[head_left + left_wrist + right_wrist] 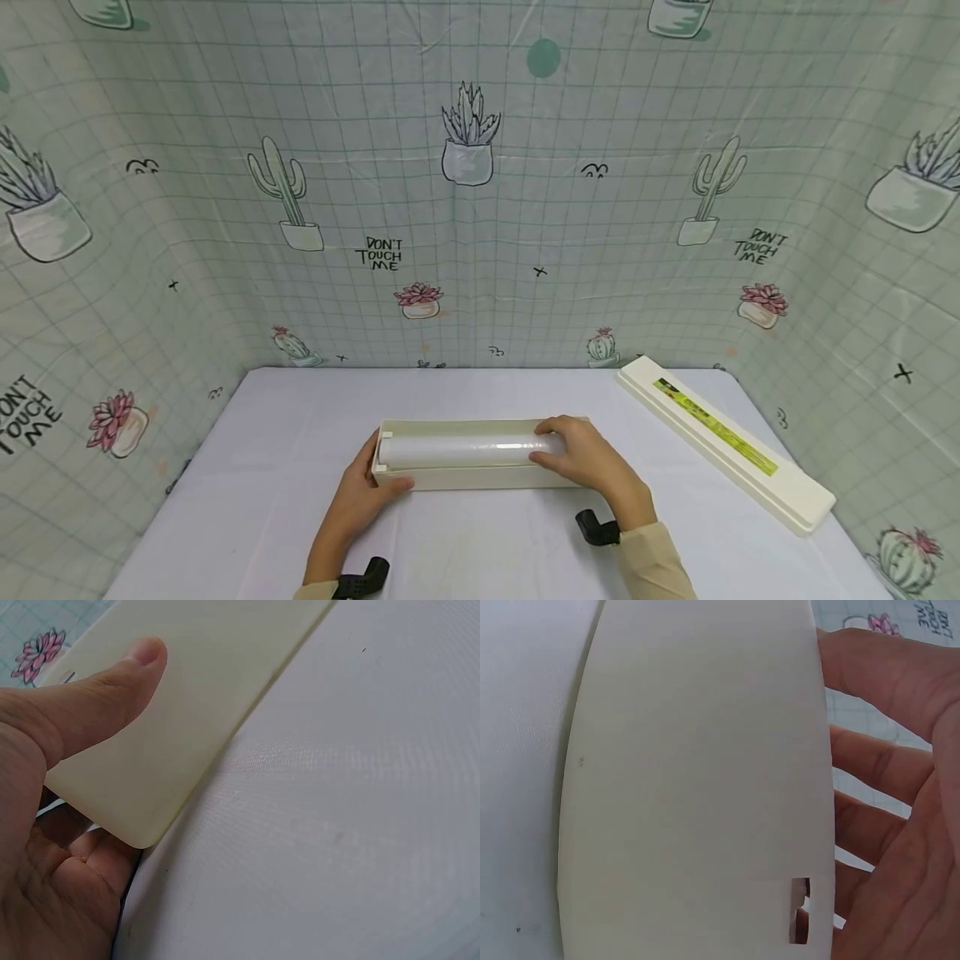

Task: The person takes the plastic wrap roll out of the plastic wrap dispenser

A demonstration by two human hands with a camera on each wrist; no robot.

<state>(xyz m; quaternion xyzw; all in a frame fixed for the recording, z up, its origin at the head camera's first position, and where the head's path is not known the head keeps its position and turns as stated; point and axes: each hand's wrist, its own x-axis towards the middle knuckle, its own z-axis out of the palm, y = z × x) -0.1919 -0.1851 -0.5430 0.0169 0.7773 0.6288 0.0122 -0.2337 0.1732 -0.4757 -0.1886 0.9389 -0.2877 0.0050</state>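
Observation:
A long cream-white box lies lidless across the table, its front wall filling much of the left wrist view. Inside it sits a roll of clear plastic wrap. My left hand grips the box's left end, thumb along the front wall and fingers around the end. At the other end, my right hand reaches over the front wall and holds the roll between thumb and fingers. In the right wrist view, the box wall hides the fingertips.
A long cream lid with a yellow-green label lies slanted at the right side of the table. White cloth covers the table. A patterned curtain hangs behind and on both sides.

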